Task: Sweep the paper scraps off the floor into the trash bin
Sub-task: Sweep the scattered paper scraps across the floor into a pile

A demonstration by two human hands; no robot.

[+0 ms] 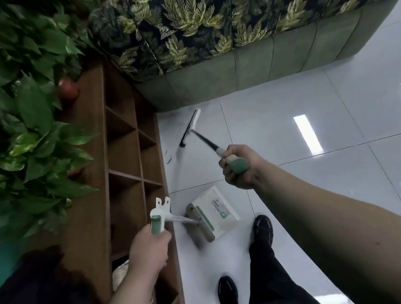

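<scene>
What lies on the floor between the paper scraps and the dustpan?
Nothing: the head view shows only bare floor tile between the paper scraps, which lie beside the shelf, and the dustpan.

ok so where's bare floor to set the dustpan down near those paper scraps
Bare tile lies right of the broom, between the sofa base and the right hand. A narrower strip runs between the shelf unit and the dustpan. Crowded: the scraps hug the shelf foot, and a shoe stands beside the dustpan.
</scene>
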